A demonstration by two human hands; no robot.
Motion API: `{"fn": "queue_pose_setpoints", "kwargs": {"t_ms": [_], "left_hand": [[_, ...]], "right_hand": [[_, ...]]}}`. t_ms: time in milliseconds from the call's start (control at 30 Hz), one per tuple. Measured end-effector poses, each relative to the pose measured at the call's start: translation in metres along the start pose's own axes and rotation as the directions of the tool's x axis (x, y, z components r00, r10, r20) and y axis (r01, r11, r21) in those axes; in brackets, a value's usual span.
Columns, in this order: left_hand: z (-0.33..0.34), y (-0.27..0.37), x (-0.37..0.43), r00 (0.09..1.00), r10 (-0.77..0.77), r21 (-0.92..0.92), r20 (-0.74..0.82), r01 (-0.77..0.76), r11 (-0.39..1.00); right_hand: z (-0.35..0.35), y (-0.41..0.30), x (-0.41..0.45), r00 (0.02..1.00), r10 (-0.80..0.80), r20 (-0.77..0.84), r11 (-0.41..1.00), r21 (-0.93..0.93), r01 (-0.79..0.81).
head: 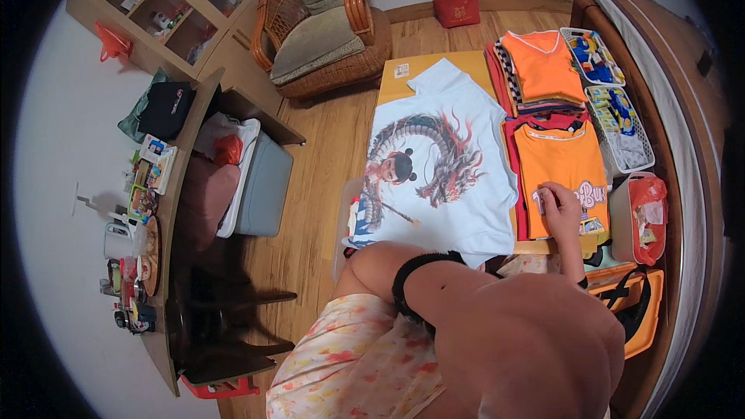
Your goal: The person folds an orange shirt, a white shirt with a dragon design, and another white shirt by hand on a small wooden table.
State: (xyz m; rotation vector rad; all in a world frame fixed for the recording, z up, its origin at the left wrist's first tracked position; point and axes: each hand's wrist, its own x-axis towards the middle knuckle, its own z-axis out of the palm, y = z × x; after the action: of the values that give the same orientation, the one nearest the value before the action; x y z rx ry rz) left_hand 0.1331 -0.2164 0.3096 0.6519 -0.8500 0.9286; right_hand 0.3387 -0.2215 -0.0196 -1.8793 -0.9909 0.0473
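My right hand (561,208) rests on a folded orange T-shirt (550,157) with a printed front, its fingers curled near the lettering. Whether the fingers pinch the cloth cannot be told. Red and dark garments show beneath that shirt. To its left, a white T-shirt (396,128) with a dragon and cartoon figure print lies spread over a low wooden table (390,84). Behind the orange shirt stands a stack of folded clothes topped by a bright orange V-neck shirt (541,67). My left hand is out of view.
Two white plastic baskets (634,154) with small packaged items line the right side, beside a bin (625,221) with a red bag. An orange container (646,320) sits nearer me. A rattan armchair (320,23), red bag (457,6) and grey storage box (265,186) stand around.
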Motion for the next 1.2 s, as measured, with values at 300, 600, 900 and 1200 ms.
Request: {"fn": "queue_pose_setpoints", "kwargs": {"t_ms": [300,600,900,1200], "left_hand": [[-0.019,0.010,0.010,0.977,0.174,0.765,0.124,-0.206,0.611],[-0.059,0.014,0.022,0.946,-0.290,0.620,0.145,0.142,0.772],[-0.038,0.051,0.017,0.923,-0.280,0.387,0.266,0.164,0.908],[-0.036,0.056,0.012,0.942,-0.215,0.432,0.256,0.087,0.897]], "right_hand": [[-0.004,-0.005,-0.002,0.999,0.005,-0.037,1.000,0.019,-0.004],[-0.013,-0.022,-0.001,0.998,-0.049,-0.037,0.999,-0.018,0.049],[-0.007,-0.014,0.002,1.000,0.010,0.019,1.000,-0.021,-0.009],[-0.008,-0.012,-0.002,1.000,0.004,0.015,1.000,-0.026,-0.004]]}}
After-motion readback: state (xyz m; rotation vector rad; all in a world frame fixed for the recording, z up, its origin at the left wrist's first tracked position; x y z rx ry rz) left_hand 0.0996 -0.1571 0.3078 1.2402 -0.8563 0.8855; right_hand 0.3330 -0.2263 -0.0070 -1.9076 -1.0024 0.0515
